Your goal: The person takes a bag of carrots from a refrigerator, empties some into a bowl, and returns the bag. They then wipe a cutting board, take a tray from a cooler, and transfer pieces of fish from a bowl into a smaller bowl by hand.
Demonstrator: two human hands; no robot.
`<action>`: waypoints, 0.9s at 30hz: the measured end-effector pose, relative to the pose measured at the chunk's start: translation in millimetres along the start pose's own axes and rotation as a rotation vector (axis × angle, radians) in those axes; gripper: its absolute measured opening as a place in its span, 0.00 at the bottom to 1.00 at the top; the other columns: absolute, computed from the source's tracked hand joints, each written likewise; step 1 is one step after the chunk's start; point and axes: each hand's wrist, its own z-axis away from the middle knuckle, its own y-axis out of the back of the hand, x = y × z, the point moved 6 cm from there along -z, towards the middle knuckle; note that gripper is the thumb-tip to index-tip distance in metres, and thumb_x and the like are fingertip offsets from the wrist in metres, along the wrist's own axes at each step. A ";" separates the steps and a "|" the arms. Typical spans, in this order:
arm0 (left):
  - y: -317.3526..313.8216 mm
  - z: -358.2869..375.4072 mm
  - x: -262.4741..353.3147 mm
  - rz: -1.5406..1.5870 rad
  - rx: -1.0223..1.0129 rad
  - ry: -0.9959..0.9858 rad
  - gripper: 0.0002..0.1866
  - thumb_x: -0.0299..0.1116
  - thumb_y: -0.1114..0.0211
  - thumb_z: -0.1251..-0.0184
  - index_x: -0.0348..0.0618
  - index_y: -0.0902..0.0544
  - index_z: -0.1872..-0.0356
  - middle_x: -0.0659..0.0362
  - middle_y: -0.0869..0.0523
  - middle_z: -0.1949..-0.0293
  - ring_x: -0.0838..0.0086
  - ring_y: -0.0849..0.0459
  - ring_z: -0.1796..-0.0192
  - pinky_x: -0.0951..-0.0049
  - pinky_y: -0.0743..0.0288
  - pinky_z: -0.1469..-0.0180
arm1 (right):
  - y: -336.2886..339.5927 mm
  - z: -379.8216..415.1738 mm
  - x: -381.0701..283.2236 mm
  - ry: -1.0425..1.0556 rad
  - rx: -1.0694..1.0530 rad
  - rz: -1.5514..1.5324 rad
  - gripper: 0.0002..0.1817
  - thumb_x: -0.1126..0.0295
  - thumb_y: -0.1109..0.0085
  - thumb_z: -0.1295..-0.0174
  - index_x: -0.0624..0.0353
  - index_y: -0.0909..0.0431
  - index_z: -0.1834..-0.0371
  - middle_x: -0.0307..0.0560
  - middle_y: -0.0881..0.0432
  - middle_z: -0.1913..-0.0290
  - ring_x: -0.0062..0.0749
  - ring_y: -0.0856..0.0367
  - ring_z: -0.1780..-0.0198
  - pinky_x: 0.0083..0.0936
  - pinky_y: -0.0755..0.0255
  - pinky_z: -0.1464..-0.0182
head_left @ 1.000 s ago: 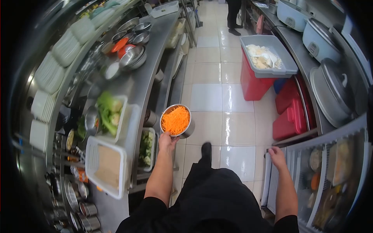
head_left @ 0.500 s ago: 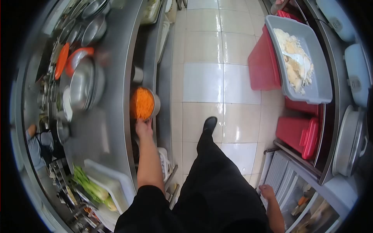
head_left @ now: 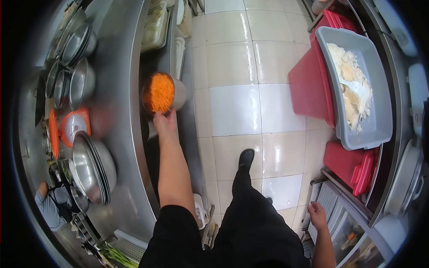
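the left hand (head_left: 166, 123) grips the near rim of a pot (head_left: 180, 94) of shredded carrot (head_left: 161, 92) just beside the aisle-side edge of the table (head_left: 135, 85), over a shelf (head_left: 185, 152); the right hand (head_left: 317, 215), half open with nothing visible in it, hangs near the fridge (head_left: 349, 201).

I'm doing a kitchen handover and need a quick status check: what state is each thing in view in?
Left hand: gripping the pot's rim
Metal pot: uncovered, filled with carrot
Carrot: shredded
Right hand: loosely curled, nothing seen in it
Gray tub: uncovered, partly filled with pale food
White spoon: lying on that food
Large bowls: nested together
Nearer red bin: lid on
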 end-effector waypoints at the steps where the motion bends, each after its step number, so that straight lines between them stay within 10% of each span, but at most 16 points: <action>1: -17.0 -10.8 4.2 0.022 0.046 0.000 0.21 0.30 0.51 0.28 0.36 0.31 0.36 0.50 0.28 0.37 0.56 0.26 0.38 0.48 0.25 0.38 | 1.7 3.1 4.0 -0.006 0.004 0.033 0.26 0.60 0.38 0.36 0.70 0.25 0.41 0.56 0.15 0.55 0.34 0.16 0.58 0.29 0.22 0.57; 10: -44.9 -55.3 9.9 -0.045 0.027 -0.079 0.25 0.37 0.43 0.25 0.41 0.37 0.32 0.50 0.23 0.41 0.52 0.22 0.39 0.50 0.25 0.40 | -4.6 15.7 8.7 -0.173 -0.089 0.160 0.26 0.61 0.36 0.38 0.71 0.24 0.43 0.57 0.15 0.56 0.36 0.15 0.58 0.29 0.22 0.54; 12: -36.7 -2.5 -4.2 -0.276 -0.124 -0.015 0.15 0.37 0.44 0.24 0.48 0.31 0.42 0.56 0.18 0.52 0.65 0.16 0.54 0.63 0.19 0.53 | -2.2 4.5 -17.0 -0.088 -0.098 0.186 0.26 0.60 0.37 0.37 0.70 0.24 0.43 0.58 0.15 0.55 0.36 0.15 0.56 0.29 0.23 0.51; 17: 110.1 118.7 -87.8 -0.949 -0.134 0.281 0.08 0.34 0.42 0.28 0.44 0.25 0.52 0.61 0.18 0.70 0.78 0.20 0.73 0.76 0.26 0.74 | -4.5 -27.2 -47.7 0.109 -0.098 0.209 0.27 0.58 0.39 0.35 0.68 0.25 0.40 0.58 0.16 0.49 0.39 0.18 0.47 0.32 0.26 0.44; 21: 265.2 228.3 -132.0 -1.875 -0.615 0.720 0.14 0.39 0.41 0.31 0.38 0.19 0.57 0.51 0.17 0.71 0.58 0.15 0.69 0.59 0.22 0.70 | -2.6 -23.9 -91.7 0.228 -0.088 0.079 0.28 0.56 0.38 0.36 0.67 0.26 0.39 0.60 0.17 0.48 0.41 0.16 0.48 0.31 0.24 0.46; 27: 321.2 337.2 -88.0 -1.492 -0.342 0.568 0.18 0.42 0.38 0.32 0.39 0.20 0.49 0.54 0.15 0.60 0.64 0.14 0.63 0.65 0.23 0.70 | -18.2 -59.6 -37.5 0.349 -0.208 0.193 0.28 0.57 0.39 0.36 0.69 0.25 0.40 0.59 0.16 0.50 0.40 0.15 0.51 0.30 0.23 0.48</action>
